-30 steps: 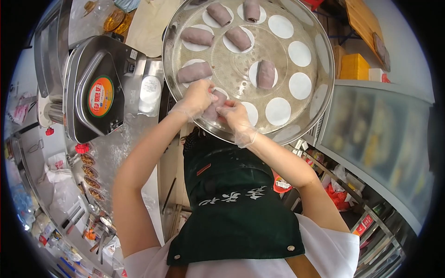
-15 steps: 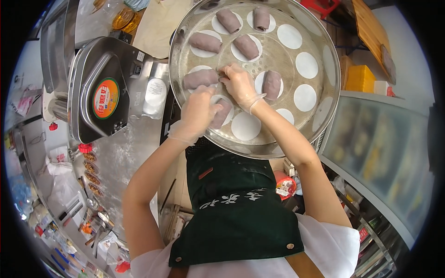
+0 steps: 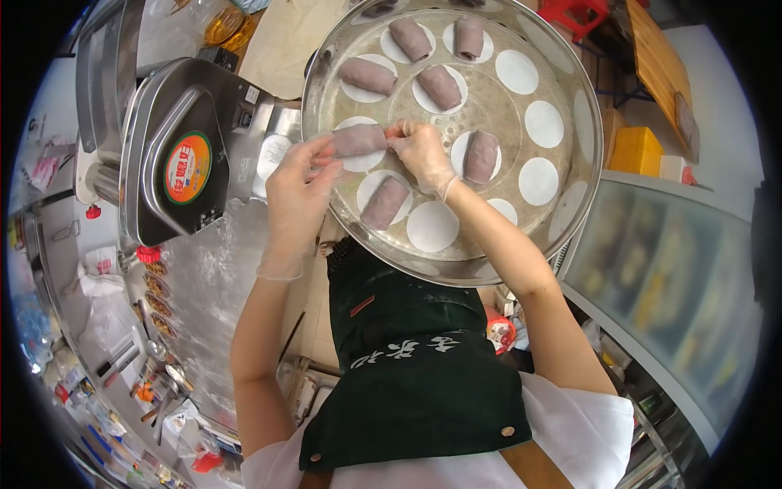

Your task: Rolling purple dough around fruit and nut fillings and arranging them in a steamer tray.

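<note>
Purple-grey cylindrical dough roll between clear-gloved left grip, loosely open, and clear-gloved right grip, at right end, pinch unclear.

Left hand off the lower purple roll, where both hands worked a second ago; palm now outside the rim of the tray, fingertips at the left end of the purple roll just above. Left forearm steeper.

Right hand also gone from the lower roll, now at the upper roll's right end. Lower roll uncovered, its paper circle showing either side. Neighbouring bare circle, partly covered a second ago, now fully visible. Tray further right and lower in view.
</note>
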Motion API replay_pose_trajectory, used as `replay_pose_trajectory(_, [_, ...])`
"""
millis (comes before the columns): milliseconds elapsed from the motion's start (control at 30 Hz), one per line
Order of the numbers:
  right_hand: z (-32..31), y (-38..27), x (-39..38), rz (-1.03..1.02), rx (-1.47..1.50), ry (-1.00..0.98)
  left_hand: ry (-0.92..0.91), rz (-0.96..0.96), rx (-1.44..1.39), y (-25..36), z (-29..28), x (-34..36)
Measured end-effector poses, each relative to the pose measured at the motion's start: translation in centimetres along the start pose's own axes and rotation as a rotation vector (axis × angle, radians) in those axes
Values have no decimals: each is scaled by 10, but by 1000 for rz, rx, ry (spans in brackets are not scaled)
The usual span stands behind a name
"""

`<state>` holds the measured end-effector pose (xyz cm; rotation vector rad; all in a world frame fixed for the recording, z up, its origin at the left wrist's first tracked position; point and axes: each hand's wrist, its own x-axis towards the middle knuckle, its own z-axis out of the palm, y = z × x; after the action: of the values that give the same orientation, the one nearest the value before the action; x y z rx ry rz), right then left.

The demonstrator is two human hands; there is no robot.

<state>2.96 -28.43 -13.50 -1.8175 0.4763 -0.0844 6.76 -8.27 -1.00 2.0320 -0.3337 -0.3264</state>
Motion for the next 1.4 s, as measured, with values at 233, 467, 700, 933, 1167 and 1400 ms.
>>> replay_pose_trajectory(233, [-7, 1, 5, 155, 151, -82, 66, -31, -24, 4, -10, -10])
replay_pose_trajectory(467, [-10, 0, 3, 76, 196, -107, 121, -42, -57, 1, -15, -18])
replay_pose_trajectory(700, [-22, -1, -7, -208, -225, 107, 127, -42, -68, -1, -16, -24])
replay_pose_trajectory(933, [-11, 9, -2, -309, -275, 12, 123, -73, -11, -1, -16, -31])
replay_pose_trajectory(1167, [-13, 5, 0, 69, 203, -17, 153, -101, -95, -10, -21, -34])
replay_pose_trajectory(1400, [-45, -24, -37, -774, -332, -148, 208, -151, -98, -17, -32, -49])
